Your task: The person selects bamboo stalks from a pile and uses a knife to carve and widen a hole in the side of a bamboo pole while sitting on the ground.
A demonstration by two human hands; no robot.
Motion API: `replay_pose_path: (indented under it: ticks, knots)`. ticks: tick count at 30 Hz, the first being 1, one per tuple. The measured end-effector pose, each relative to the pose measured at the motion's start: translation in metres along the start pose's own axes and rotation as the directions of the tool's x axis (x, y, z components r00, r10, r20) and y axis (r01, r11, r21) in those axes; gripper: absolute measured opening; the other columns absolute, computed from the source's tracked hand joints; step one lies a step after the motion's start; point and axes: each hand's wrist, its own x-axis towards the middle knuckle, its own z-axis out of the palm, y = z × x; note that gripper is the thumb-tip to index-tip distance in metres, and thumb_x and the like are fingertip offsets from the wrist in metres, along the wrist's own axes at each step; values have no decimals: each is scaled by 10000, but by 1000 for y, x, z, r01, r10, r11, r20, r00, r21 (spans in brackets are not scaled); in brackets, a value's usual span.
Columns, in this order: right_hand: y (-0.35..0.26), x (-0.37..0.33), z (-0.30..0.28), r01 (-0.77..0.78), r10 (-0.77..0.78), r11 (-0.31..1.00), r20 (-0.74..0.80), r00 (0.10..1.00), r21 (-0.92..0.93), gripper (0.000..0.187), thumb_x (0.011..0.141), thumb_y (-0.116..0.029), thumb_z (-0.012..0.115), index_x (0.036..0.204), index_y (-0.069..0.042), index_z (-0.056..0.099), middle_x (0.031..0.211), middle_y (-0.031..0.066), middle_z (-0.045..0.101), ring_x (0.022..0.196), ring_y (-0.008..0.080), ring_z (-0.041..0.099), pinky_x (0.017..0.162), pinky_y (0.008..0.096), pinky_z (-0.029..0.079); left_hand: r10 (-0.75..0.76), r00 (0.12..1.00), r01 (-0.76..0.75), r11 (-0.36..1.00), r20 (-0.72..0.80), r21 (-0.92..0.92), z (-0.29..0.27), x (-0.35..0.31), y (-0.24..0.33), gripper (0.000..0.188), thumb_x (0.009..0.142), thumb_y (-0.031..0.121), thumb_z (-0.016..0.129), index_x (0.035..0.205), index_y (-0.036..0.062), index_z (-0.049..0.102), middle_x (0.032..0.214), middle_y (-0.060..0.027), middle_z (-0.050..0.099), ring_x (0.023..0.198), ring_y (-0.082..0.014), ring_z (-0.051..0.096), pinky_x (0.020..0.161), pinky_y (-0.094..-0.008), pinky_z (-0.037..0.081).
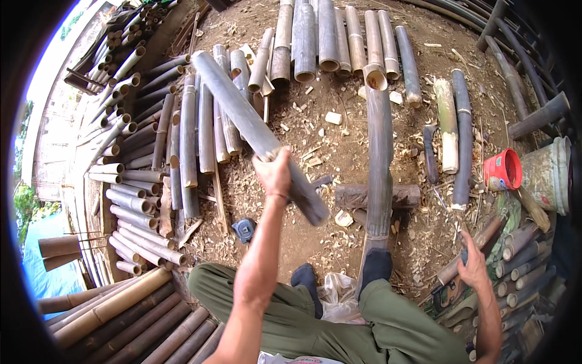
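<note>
My left hand (276,174) is wrapped round a grey bamboo piece (236,112), raised at a slant above the ground. Low on the right, my right hand (474,265) has its fingers curled round a small dark object that I cannot make out. Close below it lies a saw (450,292) with a brown handle, partly hidden by bamboo. Between my feet and the far pile, a long bamboo pole (379,164) rests across a short log (409,196). My foot in a dark sock (377,266) stands at its near end.
Cut bamboo lengths (306,54) lie in a row at the back, with more stacked on the left (136,206) and right. A dark tape measure (244,230) sits on the shaving-strewn ground. At right stand a red bucket (502,170) and a larger pale bucket (545,173).
</note>
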Motion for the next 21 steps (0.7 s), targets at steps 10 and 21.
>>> replay_pose_path:
  ticks: [10, 21]
  knots:
    - [-43, 17, 42, -60, 116, 940, -151, 982, 335, 808, 756, 13, 626, 1482, -30, 276, 1080, 184, 557, 983, 312, 582, 875, 383, 467, 583, 810, -486, 725, -60, 488, -29, 158, 10, 710, 803, 284, 763, 1344, -61, 457, 1160, -244, 613, 1016, -360, 613, 958, -390, 476]
    - [-46, 199, 37, -108, 212, 957, -394, 894, 269, 803, 920, -340, 583, 1487, 65, 185, 1494, 333, 270, 1372, 449, 326, 1149, 515, 290, -255, 746, 495, 829, 615, -258, 73, -113, 1, 150, 908, 148, 614, 938, 40, 516, 780, -57, 562, 621, -148, 575, 516, -305, 511]
